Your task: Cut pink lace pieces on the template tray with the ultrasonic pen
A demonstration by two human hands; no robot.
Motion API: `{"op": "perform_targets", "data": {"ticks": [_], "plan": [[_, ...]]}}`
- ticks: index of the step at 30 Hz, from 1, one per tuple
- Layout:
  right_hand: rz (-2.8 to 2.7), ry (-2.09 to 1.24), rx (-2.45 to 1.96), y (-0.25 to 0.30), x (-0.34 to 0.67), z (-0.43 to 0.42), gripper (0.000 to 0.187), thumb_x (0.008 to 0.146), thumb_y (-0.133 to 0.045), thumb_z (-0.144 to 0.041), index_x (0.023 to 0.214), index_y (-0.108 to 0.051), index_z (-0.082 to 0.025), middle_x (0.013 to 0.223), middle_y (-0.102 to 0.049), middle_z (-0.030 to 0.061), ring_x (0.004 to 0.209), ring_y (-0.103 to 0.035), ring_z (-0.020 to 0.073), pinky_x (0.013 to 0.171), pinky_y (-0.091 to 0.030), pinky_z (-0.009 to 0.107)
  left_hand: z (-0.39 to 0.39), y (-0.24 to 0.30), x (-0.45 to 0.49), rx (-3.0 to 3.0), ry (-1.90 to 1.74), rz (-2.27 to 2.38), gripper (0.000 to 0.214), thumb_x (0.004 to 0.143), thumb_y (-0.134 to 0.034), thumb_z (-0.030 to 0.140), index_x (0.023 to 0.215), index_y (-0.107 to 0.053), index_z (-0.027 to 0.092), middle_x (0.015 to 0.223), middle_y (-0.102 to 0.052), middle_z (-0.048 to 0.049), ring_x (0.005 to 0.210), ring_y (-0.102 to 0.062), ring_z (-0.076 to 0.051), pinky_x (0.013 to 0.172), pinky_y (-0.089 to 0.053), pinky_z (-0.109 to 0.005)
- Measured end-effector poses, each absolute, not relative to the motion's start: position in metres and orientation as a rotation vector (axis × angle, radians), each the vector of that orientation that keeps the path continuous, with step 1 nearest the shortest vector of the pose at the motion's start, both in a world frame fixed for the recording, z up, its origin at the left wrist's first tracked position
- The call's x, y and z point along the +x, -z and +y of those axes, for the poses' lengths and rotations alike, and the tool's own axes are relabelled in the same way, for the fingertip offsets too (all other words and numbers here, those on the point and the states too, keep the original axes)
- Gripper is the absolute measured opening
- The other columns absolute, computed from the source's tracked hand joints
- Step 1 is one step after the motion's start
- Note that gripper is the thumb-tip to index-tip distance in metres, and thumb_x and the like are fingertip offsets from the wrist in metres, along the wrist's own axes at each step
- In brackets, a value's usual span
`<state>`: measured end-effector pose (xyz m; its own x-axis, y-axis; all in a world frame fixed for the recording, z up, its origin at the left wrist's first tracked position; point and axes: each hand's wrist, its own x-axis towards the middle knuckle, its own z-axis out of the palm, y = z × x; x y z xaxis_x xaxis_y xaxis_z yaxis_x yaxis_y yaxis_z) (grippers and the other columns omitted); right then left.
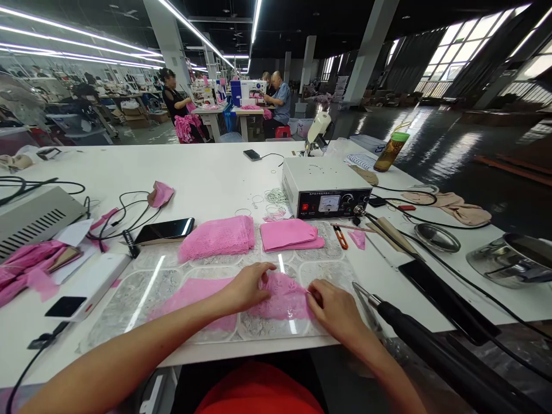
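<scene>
A pink lace piece [284,296] lies on the clear patterned mat [340,270] between my two hands. My left hand [248,287] rests at its left edge, with thumb and fingers curled toward each other over the fabric. At the right edge, my right hand [334,305] pinches the lace between thumb and fingers. Another pink fabric piece [190,296] is spread on the mat, partly under my left forearm. Behind my hands sit a stack of pink lace pieces [219,237] and a stack of smooth pink pieces [287,234].
A grey control box [328,187] with a meter stands behind the stacks. To my right lies a black-handled tool [414,328] with a metal tip, near orange snips [340,237]. A phone [166,230] and a white power bank [88,287] are at left. People sew farther back.
</scene>
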<state>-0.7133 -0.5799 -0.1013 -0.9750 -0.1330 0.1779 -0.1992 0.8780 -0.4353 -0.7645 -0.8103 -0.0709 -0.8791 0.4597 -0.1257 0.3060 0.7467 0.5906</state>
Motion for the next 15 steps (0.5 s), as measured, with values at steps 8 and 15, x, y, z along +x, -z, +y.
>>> {"op": "perform_targets", "data": {"ticks": [8, 15], "plan": [[-2.808, -0.804, 0.102, 0.111, -0.716, -0.556, 0.017, 0.085, -0.046, -0.031, 0.084, -0.060, -0.023, 0.073, -0.067, 0.0019, 0.062, -0.062, 0.0184, 0.059, -0.043, 0.030, -0.824, 0.082, -0.750, 0.810, -0.621, 2.821, 0.044, 0.079, -0.056, 0.010, 0.122, -0.060, 0.019, 0.108, -0.059, -0.0082, 0.088, -0.064, -0.019, 0.083, -0.052, -0.032], [-2.716, -0.615, 0.527, 0.117, -0.710, -0.578, 0.017, 0.089, -0.048, -0.030, 0.095, -0.062, -0.022, 0.092, -0.065, 0.0062, 0.081, -0.064, 0.0206, 0.069, -0.050, 0.032, -0.824, 0.088, -0.743, 1.413, -0.432, 2.701, 0.044, 0.092, -0.056, 0.037, 0.133, -0.054, 0.023, 0.147, -0.043, -0.0133, 0.135, -0.040, -0.033, 0.112, -0.028, -0.055]]}}
